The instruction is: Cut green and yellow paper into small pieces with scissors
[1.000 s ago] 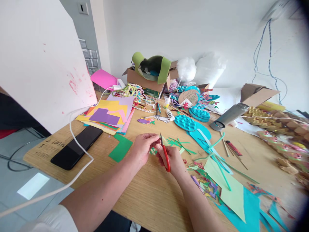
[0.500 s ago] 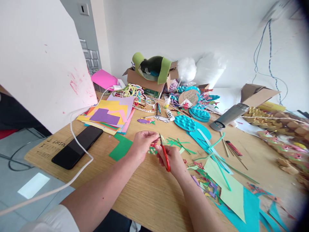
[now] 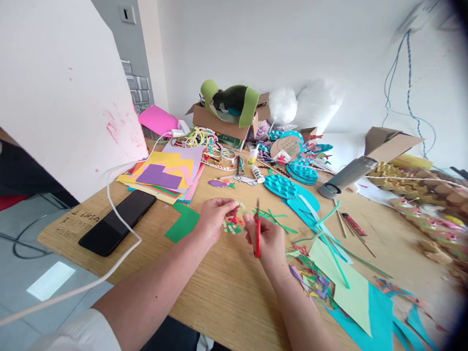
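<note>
Pinched in the fingers of my left hand (image 3: 217, 217) is a small pale green piece of paper (image 3: 242, 206). My right hand (image 3: 268, 240) grips a pair of red-handled scissors (image 3: 258, 234), blades pointing up and away, a little to the right of the paper and apart from it. Just beyond and between my hands lies a small heap of red, orange and pale green paper bits (image 3: 233, 224) on the table. Left of my left hand is a green sheet of paper (image 3: 184, 223). Thin green strips (image 3: 280, 220) lie behind my right hand.
A black phone (image 3: 117, 222) and a white cable (image 3: 122, 219) are at the left. Stacked coloured paper (image 3: 161, 170) stands behind them. Glue bottles (image 3: 258, 174) are at the back middle. A steel flask (image 3: 347, 176), paper scraps (image 3: 318, 282) and a pale green sheet (image 3: 345, 287) occupy the right.
My right hand has moved slightly right with the scissors, drawing the blades away from the paper in my left hand. More of the heap of bits shows. My left hand stays nearly still.
</note>
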`<state>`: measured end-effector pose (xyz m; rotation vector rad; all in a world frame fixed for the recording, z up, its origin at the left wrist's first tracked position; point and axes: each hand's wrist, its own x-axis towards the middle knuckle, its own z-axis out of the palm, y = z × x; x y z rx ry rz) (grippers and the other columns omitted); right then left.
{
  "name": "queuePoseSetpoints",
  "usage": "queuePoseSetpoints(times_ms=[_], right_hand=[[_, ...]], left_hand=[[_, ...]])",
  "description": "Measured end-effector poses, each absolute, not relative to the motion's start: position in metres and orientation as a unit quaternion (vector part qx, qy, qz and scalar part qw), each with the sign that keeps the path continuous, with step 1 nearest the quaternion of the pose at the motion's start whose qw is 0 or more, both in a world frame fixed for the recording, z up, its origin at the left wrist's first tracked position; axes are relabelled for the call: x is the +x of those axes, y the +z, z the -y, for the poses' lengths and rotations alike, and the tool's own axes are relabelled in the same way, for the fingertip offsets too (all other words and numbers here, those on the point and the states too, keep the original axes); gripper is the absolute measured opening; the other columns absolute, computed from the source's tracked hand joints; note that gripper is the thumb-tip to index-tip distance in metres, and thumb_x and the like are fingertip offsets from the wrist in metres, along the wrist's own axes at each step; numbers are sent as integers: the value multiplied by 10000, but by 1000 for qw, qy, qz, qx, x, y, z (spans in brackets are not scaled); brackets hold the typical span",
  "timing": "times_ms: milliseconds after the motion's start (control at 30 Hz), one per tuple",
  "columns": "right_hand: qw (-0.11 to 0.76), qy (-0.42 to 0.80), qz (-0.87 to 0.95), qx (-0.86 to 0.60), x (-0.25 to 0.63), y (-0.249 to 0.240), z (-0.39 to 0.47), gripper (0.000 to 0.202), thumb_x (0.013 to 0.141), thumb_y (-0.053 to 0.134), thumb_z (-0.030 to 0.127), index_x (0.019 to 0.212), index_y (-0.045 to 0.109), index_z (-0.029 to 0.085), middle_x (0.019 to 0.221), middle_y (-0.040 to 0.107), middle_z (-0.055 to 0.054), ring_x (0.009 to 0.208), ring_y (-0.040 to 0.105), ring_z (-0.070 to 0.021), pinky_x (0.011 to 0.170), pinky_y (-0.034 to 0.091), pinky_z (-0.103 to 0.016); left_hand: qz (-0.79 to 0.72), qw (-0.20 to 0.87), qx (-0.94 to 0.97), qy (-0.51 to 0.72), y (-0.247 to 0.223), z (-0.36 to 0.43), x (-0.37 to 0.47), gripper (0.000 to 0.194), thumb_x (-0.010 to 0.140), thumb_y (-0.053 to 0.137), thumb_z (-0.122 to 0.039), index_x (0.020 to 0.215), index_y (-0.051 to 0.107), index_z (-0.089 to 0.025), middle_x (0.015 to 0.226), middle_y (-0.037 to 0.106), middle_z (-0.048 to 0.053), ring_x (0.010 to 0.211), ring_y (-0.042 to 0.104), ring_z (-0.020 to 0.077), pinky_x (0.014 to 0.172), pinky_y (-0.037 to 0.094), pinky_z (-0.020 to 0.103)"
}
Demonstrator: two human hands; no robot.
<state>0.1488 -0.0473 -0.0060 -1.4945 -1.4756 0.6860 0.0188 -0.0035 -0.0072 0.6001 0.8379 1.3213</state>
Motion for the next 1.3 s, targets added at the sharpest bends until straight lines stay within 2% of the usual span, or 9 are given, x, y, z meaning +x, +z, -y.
queuePoseSetpoints(times_ms=[100, 233, 500, 633, 767, 1000, 1100, 1200, 1300], right_hand=[[544, 176, 546, -612, 150, -1, 47, 387, 784, 635, 539, 690, 614, 164, 604, 632, -35, 551, 576, -162, 542, 452, -260], [564, 220, 554, -571, 151, -5, 41, 283, 739, 693, 423, 850, 625, 172, 825, 699, -74, 750, 652, -211, 712, 510, -331], [593, 210, 519, -579, 152, -8, 38, 183, 736, 655, 326, 829, 619, 173, 764, 650, -37, 721, 613, -194, 710, 486, -332], [643, 145, 493, -568, 156, -6, 38, 126, 768, 638, 286, 817, 603, 175, 768, 625, -27, 715, 592, -178, 715, 470, -319], [666, 121, 487, -551, 157, -6, 39, 122, 782, 637, 278, 831, 596, 174, 765, 623, -29, 715, 590, -177, 694, 467, -310], [662, 104, 491, -557, 156, 2, 40, 113, 782, 614, 283, 819, 600, 177, 751, 628, -35, 698, 595, -180, 675, 475, -314], [657, 111, 495, -558, 156, 1, 40, 119, 778, 611, 289, 820, 604, 177, 750, 635, -39, 711, 606, -187, 695, 483, -325], [650, 156, 512, -540, 155, -2, 40, 146, 769, 617, 292, 859, 610, 177, 793, 657, -47, 748, 622, -195, 723, 493, -335], [610, 208, 562, -518, 152, -2, 41, 131, 769, 610, 279, 855, 609, 180, 817, 666, -46, 753, 624, -189, 728, 495, -328]], left_hand=[[-370, 673, 256, 587, -6, 4, 19, 182, 506, 828, -212, 623, 725, -117, 615, 698, 41, 618, 625, 118, 668, 494, 249], [-361, 682, 252, 583, -4, 5, 19, 187, 496, 832, -206, 622, 726, -117, 621, 699, 40, 622, 629, 118, 660, 495, 245], [-400, 666, 326, 538, -9, 1, 15, 154, 555, 805, -219, 652, 729, -127, 652, 702, 54, 628, 623, 130, 667, 488, 268], [-501, 542, 508, 443, -16, -7, 8, 34, 618, 748, -157, 606, 716, -152, 726, 723, 64, 621, 615, 145, 628, 468, 269], [-554, 372, 670, 326, -22, -12, 3, 113, 669, 703, -130, 575, 711, -193, 756, 738, 59, 686, 652, 183, 668, 465, 283], [-588, 326, 691, 266, -25, -13, -1, 140, 642, 690, -74, 576, 706, -197, 625, 701, 46, 645, 651, 211, 633, 450, 302], [-594, 269, 682, 330, -17, -11, -1, 36, 688, 694, -144, 706, 702, -174, 768, 711, 74, 692, 633, 208, 668, 468, 323], [-466, 212, 701, 497, -5, -4, 1, 203, 803, 627, -230, 989, 668, -162, 1070, 676, 123, 895, 624, 213, 732, 497, 328], [-336, 203, 739, 548, 4, 6, 5, 291, 871, 567, -235, 1155, 621, -202, 1207, 639, 109, 1153, 549, 217, 960, 438, 384]])
